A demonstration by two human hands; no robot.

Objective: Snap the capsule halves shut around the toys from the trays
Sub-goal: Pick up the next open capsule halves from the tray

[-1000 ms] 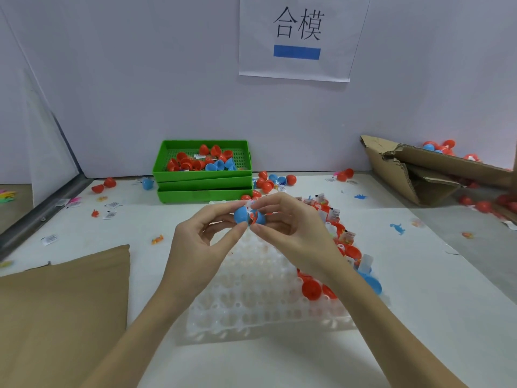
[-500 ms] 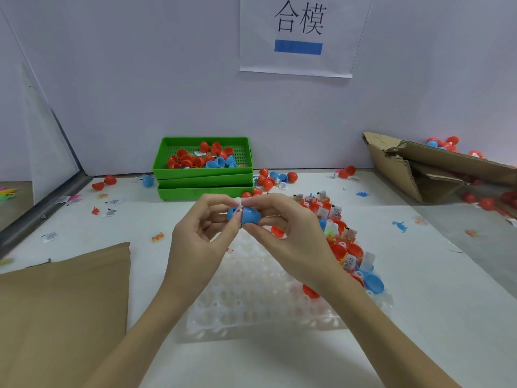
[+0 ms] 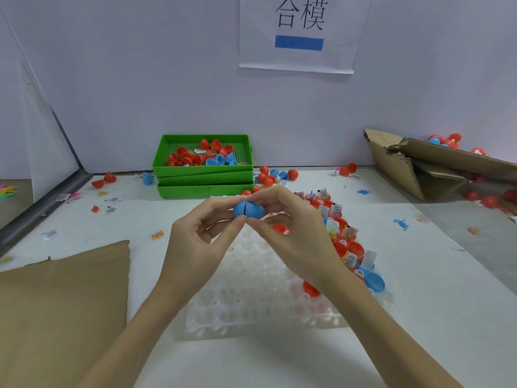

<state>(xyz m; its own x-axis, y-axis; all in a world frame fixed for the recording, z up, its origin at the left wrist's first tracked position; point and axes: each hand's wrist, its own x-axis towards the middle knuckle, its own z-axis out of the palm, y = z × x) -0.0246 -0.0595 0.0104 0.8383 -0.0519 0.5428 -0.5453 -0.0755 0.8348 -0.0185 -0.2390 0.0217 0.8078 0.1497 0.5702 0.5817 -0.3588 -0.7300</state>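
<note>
Between both hands (image 3: 251, 233): blue capsule (image 3: 248, 210) (seam showing).

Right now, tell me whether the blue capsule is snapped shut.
Not fully: the blue capsule, pinched between both hands, shows a thin dark gap along its seam.

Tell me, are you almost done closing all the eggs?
Not nearly. Finished-looking capsules lie by the green trays. Left hand and right hand press a blue capsule together; a thin seam gap shows. Many open halves and toys wait on the white tray.
</note>
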